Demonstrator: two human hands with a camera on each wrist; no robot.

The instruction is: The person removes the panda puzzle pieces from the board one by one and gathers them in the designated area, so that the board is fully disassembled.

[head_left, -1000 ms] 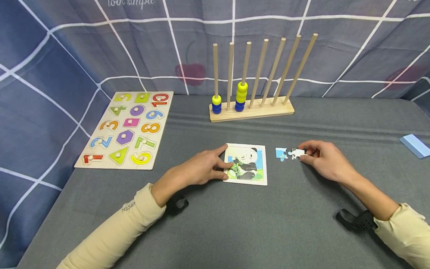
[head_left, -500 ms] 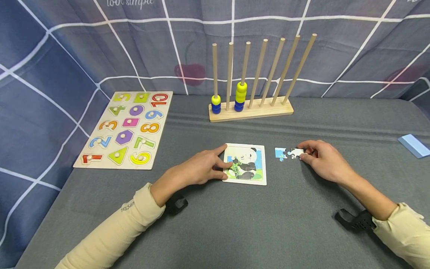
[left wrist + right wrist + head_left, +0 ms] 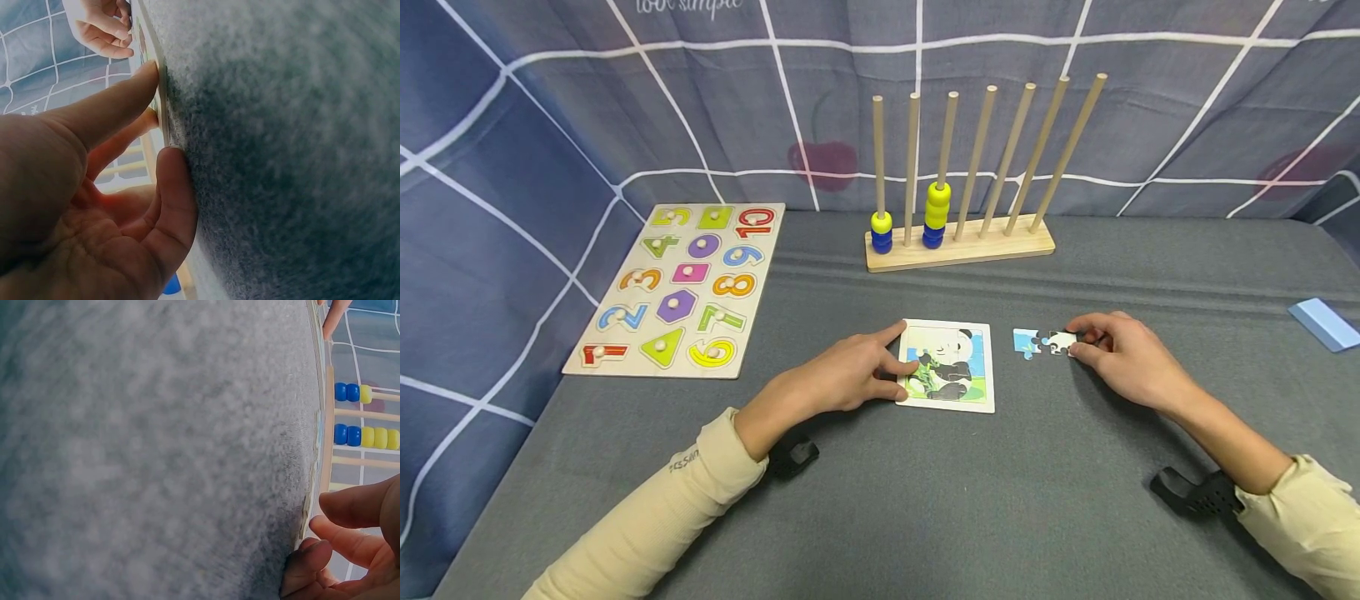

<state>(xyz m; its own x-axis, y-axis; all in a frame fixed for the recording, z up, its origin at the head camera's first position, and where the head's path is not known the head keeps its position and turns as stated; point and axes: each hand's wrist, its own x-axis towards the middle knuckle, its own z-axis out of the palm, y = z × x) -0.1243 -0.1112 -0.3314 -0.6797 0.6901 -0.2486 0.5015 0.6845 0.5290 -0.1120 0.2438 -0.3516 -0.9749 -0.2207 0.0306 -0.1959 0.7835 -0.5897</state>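
Observation:
In the head view, a small square panda puzzle (image 3: 977, 408) in a pale frame lies flat on the grey cloth. My left hand (image 3: 850, 375) rests along its left edge, two fingertips at the corners and one on the picture. In the left wrist view, fingertips (image 3: 150, 72) touch the board's rim (image 3: 164, 112). To the right of the board lie two jigsaw pieces, a blue one (image 3: 1024, 340) and a black-and-white one (image 3: 1060, 342), side by side. My right hand (image 3: 1123, 354) pinches the black-and-white piece at its right end between thumb and forefinger, partly covering it.
A wooden bead abacus (image 3: 962, 257) with tall rods stands at the back, with blue and yellow beads on two rods. A number-and-shape peg board (image 3: 748, 333) lies at left. A light blue block (image 3: 1327, 325) lies far right. Gridded cloth (image 3: 737, 108) hangs behind.
My right hand has slid the black-and-white piece slightly left, closer to the blue piece. My left hand has stayed on the panda puzzle.

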